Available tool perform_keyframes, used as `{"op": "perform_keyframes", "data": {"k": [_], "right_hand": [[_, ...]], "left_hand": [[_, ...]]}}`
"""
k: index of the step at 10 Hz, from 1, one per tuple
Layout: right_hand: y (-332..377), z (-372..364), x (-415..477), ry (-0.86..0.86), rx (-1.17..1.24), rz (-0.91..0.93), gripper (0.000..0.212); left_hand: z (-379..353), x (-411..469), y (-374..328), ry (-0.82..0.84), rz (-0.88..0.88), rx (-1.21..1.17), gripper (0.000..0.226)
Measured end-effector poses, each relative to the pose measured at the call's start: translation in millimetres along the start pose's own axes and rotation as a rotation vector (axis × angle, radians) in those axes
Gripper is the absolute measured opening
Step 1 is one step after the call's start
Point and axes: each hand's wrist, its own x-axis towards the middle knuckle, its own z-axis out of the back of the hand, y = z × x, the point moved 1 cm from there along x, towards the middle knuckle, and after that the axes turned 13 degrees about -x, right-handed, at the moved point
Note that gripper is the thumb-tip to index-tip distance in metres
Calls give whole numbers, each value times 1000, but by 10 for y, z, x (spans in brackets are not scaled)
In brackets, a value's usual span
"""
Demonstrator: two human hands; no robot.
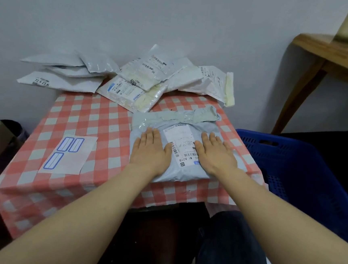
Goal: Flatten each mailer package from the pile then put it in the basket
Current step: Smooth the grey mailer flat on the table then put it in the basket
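Both flat hands [185,154] palm-down on grey mailer [184,176].

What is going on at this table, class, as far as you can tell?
A person presses the left hand and right hand flat, fingers straight, on a pale grey mailer lying on the checked table. A pile of other mailers lies at the table's far edge. The blue basket stands beside the table on the right.
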Motion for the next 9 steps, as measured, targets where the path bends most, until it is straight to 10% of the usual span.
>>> {"op": "perform_keyframes", "data": {"k": [9], "right_hand": [[-15, 12, 78, -27, 59, 26, 57]], "left_hand": [[64, 52, 5, 78, -1, -9, 65]]}}
